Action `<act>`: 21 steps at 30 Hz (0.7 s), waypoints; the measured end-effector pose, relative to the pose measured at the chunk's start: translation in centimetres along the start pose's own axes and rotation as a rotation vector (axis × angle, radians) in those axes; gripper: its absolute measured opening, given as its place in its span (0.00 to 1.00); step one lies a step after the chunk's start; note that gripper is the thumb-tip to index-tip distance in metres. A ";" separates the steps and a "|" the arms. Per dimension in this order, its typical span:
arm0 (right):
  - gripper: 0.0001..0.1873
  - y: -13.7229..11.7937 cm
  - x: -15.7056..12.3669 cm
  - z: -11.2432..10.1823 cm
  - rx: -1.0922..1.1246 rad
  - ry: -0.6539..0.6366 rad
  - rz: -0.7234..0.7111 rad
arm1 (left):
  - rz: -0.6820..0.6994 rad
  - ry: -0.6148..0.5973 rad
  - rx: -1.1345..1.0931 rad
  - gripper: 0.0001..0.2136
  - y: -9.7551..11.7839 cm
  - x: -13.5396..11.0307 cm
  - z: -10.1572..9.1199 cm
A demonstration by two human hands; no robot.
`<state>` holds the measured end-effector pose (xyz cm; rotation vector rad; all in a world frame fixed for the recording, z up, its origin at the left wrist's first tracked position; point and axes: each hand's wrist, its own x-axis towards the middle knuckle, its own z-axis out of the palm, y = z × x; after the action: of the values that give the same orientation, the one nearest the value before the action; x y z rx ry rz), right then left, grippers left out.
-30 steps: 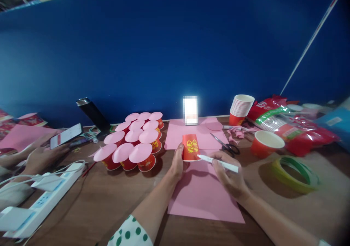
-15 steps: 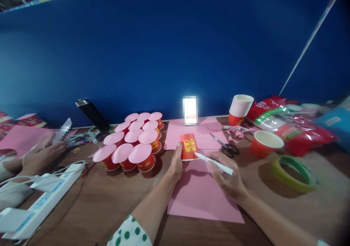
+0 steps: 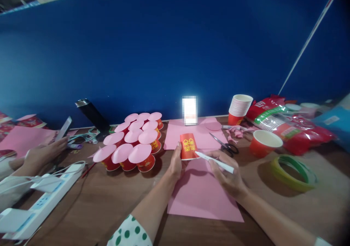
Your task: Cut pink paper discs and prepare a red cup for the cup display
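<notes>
Red paper cups topped with round pink paper discs [image 3: 133, 137] stand grouped on the brown wooden surface [image 3: 115, 198]. Right of them, the left hand [image 3: 175, 164] grips a red paper cup with yellow printing [image 3: 188, 146], narrow end up, above a pink paper sheet [image 3: 203, 200]. The right hand [image 3: 229, 176] pinches a slim white pen [image 3: 220, 164], tip at the cup's lower right edge. Black-handled scissors [image 3: 232, 149] lie just beyond; farther right, a stack of white-lined red paper cups [image 3: 240, 108] and a yellow-green tape roll [image 3: 288, 180].

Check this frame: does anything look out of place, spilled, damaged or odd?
Ragged pink scraps lie loose by the cup stack, untidy beside the neatly grouped, disc-topped cups. A bright patch beyond the held cup is pixelated, hiding what is there. No spill shows.
</notes>
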<state>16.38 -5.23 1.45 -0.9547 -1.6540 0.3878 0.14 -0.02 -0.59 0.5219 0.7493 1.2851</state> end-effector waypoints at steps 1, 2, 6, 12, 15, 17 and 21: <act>0.07 0.0 0.0 0.0 -0.001 -0.010 0.001 | 0.002 0.001 0.001 0.20 0.0 0.0 0.0; 0.06 0.0 0.0 0.0 -0.003 -0.016 -0.004 | 0.006 0.005 0.002 0.20 0.0 0.0 0.0; 0.06 -0.1 0.0 -0.1 -0.030 -0.029 -0.038 | 0.003 0.025 0.008 0.19 0.1 -0.1 0.2; 0.08 -0.3 0.2 -0.5 -0.020 -0.070 -0.016 | 0.002 0.047 -0.008 0.19 0.0 0.0 0.1; 0.08 -0.2 0.1 -0.3 0.035 -0.045 0.071 | -0.009 0.033 -0.023 0.20 0.1 0.0 0.2; 0.08 0.0 -0.1 -0.2 0.065 -0.005 0.136 | -0.026 0.029 -0.025 0.21 0.2 0.0 0.3; 0.06 0.1 -0.1 -0.1 0.097 0.057 0.124 | -0.022 0.044 -0.039 0.19 0.3 -0.1 0.3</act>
<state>16.49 -5.28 1.29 -0.9897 -1.5149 0.5148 0.16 -0.01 -0.17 0.4536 0.7631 1.2916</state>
